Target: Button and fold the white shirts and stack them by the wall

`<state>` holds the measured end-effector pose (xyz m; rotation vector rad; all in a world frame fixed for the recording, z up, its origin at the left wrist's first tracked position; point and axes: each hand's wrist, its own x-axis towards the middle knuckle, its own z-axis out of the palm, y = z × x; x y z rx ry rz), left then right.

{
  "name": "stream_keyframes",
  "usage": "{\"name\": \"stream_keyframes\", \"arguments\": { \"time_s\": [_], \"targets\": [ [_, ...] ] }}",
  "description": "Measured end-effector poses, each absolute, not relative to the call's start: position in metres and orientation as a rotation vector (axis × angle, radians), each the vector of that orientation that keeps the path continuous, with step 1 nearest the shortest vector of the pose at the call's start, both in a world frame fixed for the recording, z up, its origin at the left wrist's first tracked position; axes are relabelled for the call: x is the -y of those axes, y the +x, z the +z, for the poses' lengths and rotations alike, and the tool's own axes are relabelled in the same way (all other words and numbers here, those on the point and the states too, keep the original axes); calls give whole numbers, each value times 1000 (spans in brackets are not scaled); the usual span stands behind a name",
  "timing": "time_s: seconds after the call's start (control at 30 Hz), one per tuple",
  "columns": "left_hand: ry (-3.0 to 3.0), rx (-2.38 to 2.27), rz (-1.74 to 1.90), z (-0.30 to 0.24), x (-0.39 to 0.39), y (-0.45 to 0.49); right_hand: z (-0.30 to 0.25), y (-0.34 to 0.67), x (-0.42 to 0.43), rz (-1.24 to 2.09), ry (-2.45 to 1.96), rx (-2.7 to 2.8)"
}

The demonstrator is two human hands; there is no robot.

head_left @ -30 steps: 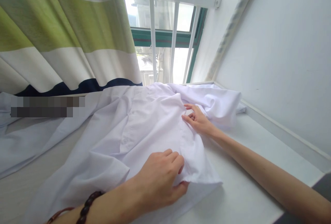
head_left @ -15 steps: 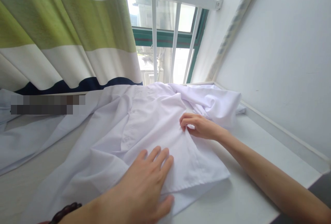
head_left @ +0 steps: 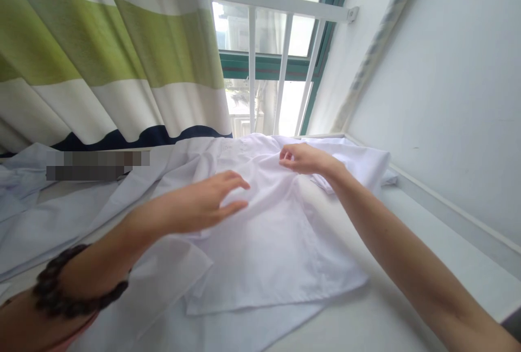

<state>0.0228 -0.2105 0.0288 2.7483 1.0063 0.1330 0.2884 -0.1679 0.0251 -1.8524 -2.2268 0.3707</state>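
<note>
A white button-up shirt lies spread on a white table. My left hand hovers just above the shirt's middle with its fingers apart and slightly curled, holding nothing. A dark bead bracelet circles that wrist. My right hand is farther back, its fingers pinched on a fold of the shirt near the collar end. A bunched sleeve of the shirt lies just right of that hand.
A striped green, white and navy curtain hangs at the back left. A window with white bars is straight ahead. A white wall borders the table on the right. A pale blue cloth lies at the left.
My left hand has lifted off the shirt's lower hem and moved up and back over its middle. My right hand has slid farther back toward the collar and pinched the fabric.
</note>
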Motion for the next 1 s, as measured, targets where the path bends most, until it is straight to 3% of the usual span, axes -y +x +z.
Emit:
{"name": "stream_keyframes", "arguments": {
  "time_s": [0.1,0.2,0.43,0.63,0.83,1.0],
  "targets": [
    [2818,-1435,335,18,162,15,11,268,146,333,-1981,2092],
    [2856,-1569,467,0,125,10,-10,256,121,419,-2124,2011],
    [2819,-1713,520,-31,78,10,-25,265,91,334,-2140,2017],
    [2717,-1669,834,-5,50,10,-4,271,70,100,-2058,1779],
    [2592,-1812,691,12,54,35,4,274,72,335,-1997,1797],
    [2874,-1497,543,9,102,39,0,295,112,749,-2020,1892]
  ]
}}
